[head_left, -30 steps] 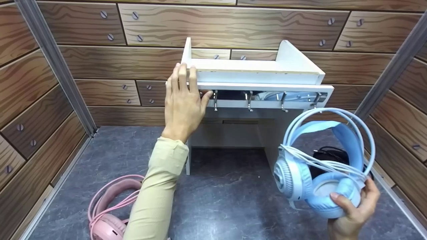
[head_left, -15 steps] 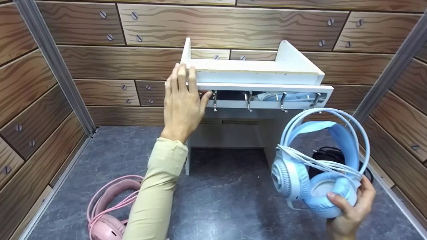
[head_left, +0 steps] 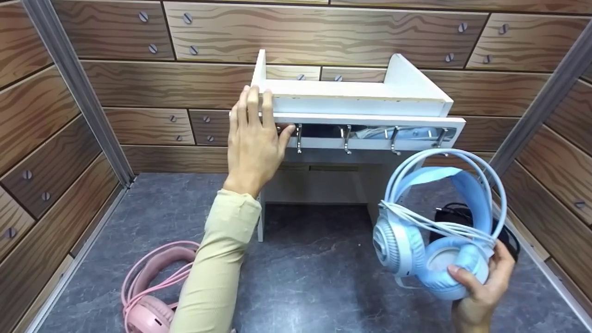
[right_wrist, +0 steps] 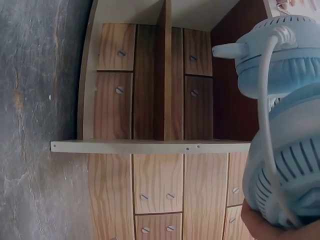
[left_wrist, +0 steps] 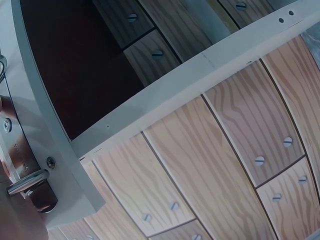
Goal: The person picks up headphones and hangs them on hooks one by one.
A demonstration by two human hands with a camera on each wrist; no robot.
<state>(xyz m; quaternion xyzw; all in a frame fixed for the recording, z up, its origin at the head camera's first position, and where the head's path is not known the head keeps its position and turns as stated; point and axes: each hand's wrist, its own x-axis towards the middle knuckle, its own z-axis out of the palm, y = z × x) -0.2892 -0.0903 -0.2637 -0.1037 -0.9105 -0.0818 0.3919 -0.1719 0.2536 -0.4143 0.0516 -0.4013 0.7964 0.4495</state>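
Observation:
In the head view, my left hand [head_left: 254, 143] rests on the left end of a white shelf's [head_left: 356, 107] hook rail, fingers straight over its top edge and thumb in front. The rail carries a row of metal hooks [head_left: 347, 138] on a mirror-like strip. My right hand [head_left: 485, 286] grips a light-blue headset [head_left: 397, 245] by one ear cup, headband up, with its white cable bundled across. It is held in front of the shelf's right side, below the hooks. The right wrist view shows the ear cups [right_wrist: 290, 170] close up, the hand mostly hidden.
Pink headphones [head_left: 148, 314] lie on the dark floor at the left, partly behind my sleeve [head_left: 212, 277]. A black object with a cable [head_left: 455, 215] lies behind the blue headset. Wood-patterned walls [head_left: 138, 83] with grey metal corner posts [head_left: 83, 92] enclose the space.
My right hand has moved slightly left with the blue headset. The left hand stays on the rail, and the pink headphones have not moved.

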